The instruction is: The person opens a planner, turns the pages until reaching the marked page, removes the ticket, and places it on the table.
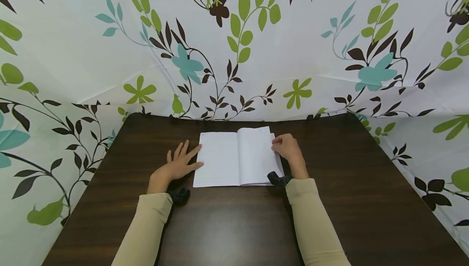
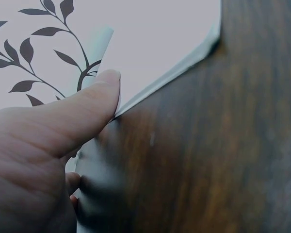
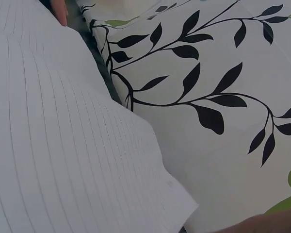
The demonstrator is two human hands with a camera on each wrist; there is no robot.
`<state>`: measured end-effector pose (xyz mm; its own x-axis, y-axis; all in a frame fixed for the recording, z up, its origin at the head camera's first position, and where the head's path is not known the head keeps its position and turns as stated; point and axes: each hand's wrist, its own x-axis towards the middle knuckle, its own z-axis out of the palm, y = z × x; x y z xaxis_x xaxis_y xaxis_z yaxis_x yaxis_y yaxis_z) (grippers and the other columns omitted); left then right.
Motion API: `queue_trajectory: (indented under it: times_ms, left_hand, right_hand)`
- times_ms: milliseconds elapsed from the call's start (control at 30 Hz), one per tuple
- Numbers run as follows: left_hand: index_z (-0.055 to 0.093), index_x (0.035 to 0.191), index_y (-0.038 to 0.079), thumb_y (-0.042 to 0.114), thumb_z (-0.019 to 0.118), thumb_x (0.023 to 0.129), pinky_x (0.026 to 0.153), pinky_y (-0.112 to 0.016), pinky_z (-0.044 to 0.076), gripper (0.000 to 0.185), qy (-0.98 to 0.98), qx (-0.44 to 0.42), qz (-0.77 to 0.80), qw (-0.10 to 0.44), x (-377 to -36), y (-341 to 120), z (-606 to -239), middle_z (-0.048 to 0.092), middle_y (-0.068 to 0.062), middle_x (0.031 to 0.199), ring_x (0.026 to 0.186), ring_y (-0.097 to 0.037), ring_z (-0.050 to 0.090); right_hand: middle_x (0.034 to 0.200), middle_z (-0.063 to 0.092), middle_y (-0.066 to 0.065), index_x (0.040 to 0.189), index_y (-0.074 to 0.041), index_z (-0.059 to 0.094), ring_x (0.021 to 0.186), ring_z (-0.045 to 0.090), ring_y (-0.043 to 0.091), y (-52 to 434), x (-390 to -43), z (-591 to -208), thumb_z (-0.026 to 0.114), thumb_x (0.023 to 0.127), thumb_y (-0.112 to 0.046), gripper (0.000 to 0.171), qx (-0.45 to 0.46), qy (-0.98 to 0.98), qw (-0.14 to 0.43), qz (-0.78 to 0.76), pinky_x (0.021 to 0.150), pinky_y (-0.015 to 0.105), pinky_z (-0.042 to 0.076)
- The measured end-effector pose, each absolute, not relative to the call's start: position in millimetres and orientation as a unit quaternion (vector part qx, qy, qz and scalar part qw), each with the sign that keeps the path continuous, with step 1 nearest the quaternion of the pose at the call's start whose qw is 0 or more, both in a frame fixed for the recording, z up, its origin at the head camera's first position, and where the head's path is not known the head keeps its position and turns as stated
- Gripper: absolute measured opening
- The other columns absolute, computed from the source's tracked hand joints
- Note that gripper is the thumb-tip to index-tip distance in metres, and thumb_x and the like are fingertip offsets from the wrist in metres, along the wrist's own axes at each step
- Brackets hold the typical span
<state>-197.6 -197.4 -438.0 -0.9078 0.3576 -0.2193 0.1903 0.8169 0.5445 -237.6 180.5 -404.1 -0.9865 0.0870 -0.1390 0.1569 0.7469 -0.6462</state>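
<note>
The white lined paper notebook (image 1: 238, 158) lies open between the hands, left hand (image 1: 179, 164) flat, fingers straight on its edge, right hand (image 1: 287, 148) pinching the right-hand page, not yet turned.

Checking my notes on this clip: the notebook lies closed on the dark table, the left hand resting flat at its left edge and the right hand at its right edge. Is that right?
Not quite: the notebook lies open, its lined pages showing in the head view. The rest holds: it is on the dark table, the left hand rests flat at its left edge and the right hand is at its right edge.
</note>
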Motion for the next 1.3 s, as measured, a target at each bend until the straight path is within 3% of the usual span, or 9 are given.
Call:
queue_trajectory:
  times_ms: [167, 300, 733, 967, 1033, 1167, 1233, 1300]
  left_hand:
    - [0.013, 0.155, 0.021, 0.050, 0.048, 0.096, 0.107, -0.070, -0.015, 0.075, 0.940, 0.147, 0.266, 0.155, -196.5, -197.0, -437.1, -0.012, -0.021, 0.159, 0.145, -0.046, -0.014]
    - [0.014, 0.155, 0.020, 0.049, 0.048, 0.096, 0.107, -0.070, -0.014, 0.075, 0.941, 0.148, 0.265, 0.153, -196.1, -196.3, -435.4, -0.011, -0.021, 0.159, 0.145, -0.046, -0.014]
    - [0.014, 0.155, 0.020, 0.049, 0.049, 0.096, 0.106, -0.071, -0.013, 0.074, 0.940, 0.150, 0.267, 0.148, -196.6, -196.6, -436.0, -0.008, -0.022, 0.160, 0.145, -0.045, -0.012]
    - [0.014, 0.155, 0.021, 0.050, 0.048, 0.096, 0.106, -0.071, -0.014, 0.074, 0.940, 0.150, 0.267, 0.150, -198.1, -197.1, -437.2, -0.010, -0.021, 0.160, 0.145, -0.045, -0.013]
    - [0.014, 0.155, 0.021, 0.050, 0.048, 0.096, 0.106, -0.071, -0.015, 0.074, 0.940, 0.150, 0.267, 0.149, -198.1, -197.4, -437.3, -0.010, -0.021, 0.160, 0.145, -0.045, -0.013]
    - [0.014, 0.155, 0.021, 0.050, 0.048, 0.096, 0.106, -0.070, -0.015, 0.074, 0.940, 0.149, 0.269, 0.149, -197.7, -197.8, -437.4, -0.010, -0.021, 0.160, 0.145, -0.045, -0.013]
    - [0.014, 0.155, 0.021, 0.051, 0.048, 0.096, 0.107, -0.070, -0.015, 0.075, 0.940, 0.148, 0.269, 0.150, -197.5, -197.9, -437.5, -0.011, -0.020, 0.160, 0.145, -0.045, -0.014]
    - [0.014, 0.155, 0.022, 0.051, 0.048, 0.096, 0.107, -0.070, -0.015, 0.075, 0.940, 0.147, 0.270, 0.152, -197.4, -198.1, -437.6, -0.011, -0.020, 0.160, 0.145, -0.045, -0.014]
  right_hand:
    - [0.110, 0.063, 0.016, 0.119, -0.004, 0.061, 0.093, 0.060, 0.027, 180.8, -241.1, -406.7, 0.061, 0.093, -0.032, 0.038, 0.099, 0.916, 0.084, -0.380, 0.080, 0.038, 0.051]
    - [0.112, 0.061, 0.018, 0.122, -0.002, 0.058, 0.094, 0.058, 0.028, 180.8, -242.5, -408.3, 0.071, 0.087, -0.030, 0.047, 0.103, 0.912, 0.081, -0.388, 0.082, 0.039, 0.051]
    - [0.105, 0.065, 0.017, 0.113, -0.001, 0.064, 0.087, 0.060, 0.025, 179.5, -241.5, -407.2, 0.071, 0.086, -0.019, 0.034, 0.087, 0.925, 0.057, -0.366, 0.075, 0.036, 0.052]
    - [0.094, 0.069, 0.012, 0.096, -0.008, 0.071, 0.081, 0.061, 0.023, 177.7, -240.1, -404.0, 0.072, 0.086, -0.026, 0.021, 0.102, 0.930, 0.014, -0.352, 0.065, 0.031, 0.048]
    - [0.095, 0.068, 0.011, 0.095, -0.008, 0.071, 0.082, 0.060, 0.023, 177.0, -239.9, -402.9, 0.070, 0.087, -0.029, 0.023, 0.104, 0.930, 0.015, -0.352, 0.066, 0.033, 0.047]
    - [0.094, 0.066, 0.010, 0.095, -0.009, 0.069, 0.084, 0.055, 0.025, 175.1, -239.9, -399.3, 0.064, 0.090, -0.036, 0.028, 0.096, 0.932, 0.011, -0.349, 0.091, 0.051, 0.036]
    - [0.092, 0.065, 0.009, 0.095, -0.011, 0.068, 0.084, 0.054, 0.026, 174.4, -239.6, -397.3, 0.060, 0.092, -0.039, 0.029, 0.083, 0.932, 0.011, -0.354, 0.095, 0.060, 0.026]
    - [0.090, 0.063, 0.008, 0.095, -0.011, 0.067, 0.082, 0.053, 0.026, 173.6, -239.5, -394.7, 0.059, 0.093, -0.040, 0.030, 0.064, 0.928, 0.011, -0.366, 0.093, 0.058, 0.029]
